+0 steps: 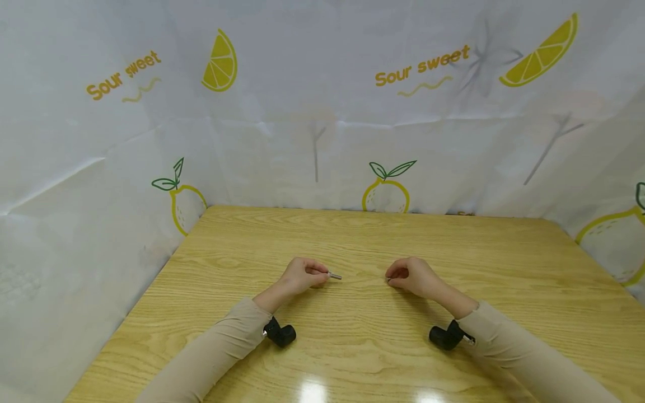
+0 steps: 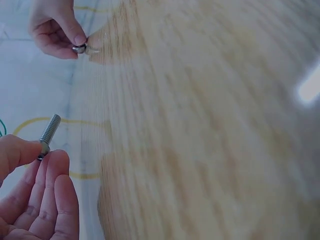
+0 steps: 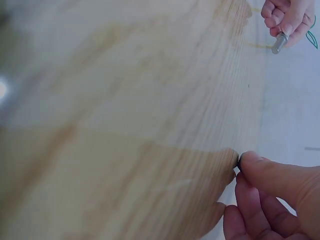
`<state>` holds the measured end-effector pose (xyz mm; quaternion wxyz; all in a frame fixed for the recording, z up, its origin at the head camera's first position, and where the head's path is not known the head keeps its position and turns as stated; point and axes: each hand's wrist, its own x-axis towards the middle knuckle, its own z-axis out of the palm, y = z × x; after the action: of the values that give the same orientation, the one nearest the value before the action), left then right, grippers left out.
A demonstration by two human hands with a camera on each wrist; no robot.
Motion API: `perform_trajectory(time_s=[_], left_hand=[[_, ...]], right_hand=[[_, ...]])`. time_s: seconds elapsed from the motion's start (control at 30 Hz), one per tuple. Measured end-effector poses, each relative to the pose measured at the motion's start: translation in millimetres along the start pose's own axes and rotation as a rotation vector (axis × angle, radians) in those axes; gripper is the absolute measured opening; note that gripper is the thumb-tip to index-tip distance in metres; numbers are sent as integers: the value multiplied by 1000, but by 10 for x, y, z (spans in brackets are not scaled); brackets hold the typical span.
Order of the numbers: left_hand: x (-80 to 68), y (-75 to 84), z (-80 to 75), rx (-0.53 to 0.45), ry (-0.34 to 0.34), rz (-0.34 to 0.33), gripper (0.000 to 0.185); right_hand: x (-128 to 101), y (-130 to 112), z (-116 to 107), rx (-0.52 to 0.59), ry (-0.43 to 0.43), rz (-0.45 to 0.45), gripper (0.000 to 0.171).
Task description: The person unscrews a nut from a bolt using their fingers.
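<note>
My left hand [image 1: 304, 275] pinches a small silver bolt [image 1: 335, 276] by its head, threaded shaft pointing right; the left wrist view shows the bolt [image 2: 48, 133] between thumb and fingers. My right hand [image 1: 410, 276] pinches a small metal nut [image 1: 388, 279] at its fingertips, seen in the left wrist view as a tiny nut [image 2: 80, 48]. In the right wrist view only a dark edge of the nut [image 3: 238, 160] shows at the thumb tip, and the bolt [image 3: 279, 43] appears far off. Both hands hover just above the wooden table [image 1: 353, 240], a short gap apart.
A white cloth with lemon prints and "Sour sweet" lettering [image 1: 423, 61] walls in the table at the back and both sides. Black wrist cameras [image 1: 280, 333] hang under the beige sleeves near the table surface.
</note>
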<state>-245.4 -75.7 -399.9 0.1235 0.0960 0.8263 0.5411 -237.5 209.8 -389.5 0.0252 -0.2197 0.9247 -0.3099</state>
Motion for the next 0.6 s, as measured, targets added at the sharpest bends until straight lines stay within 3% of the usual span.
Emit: perform_trajectory(time_s=[0.4,0.6], left_hand=[[-5,-13,5,-9,14,-42,17],[-12,-27,-3,70,25,-31,16]], right_hand=[[9,-2,2,-43,10,28,11],[13,3,0,-47,4,27,12]])
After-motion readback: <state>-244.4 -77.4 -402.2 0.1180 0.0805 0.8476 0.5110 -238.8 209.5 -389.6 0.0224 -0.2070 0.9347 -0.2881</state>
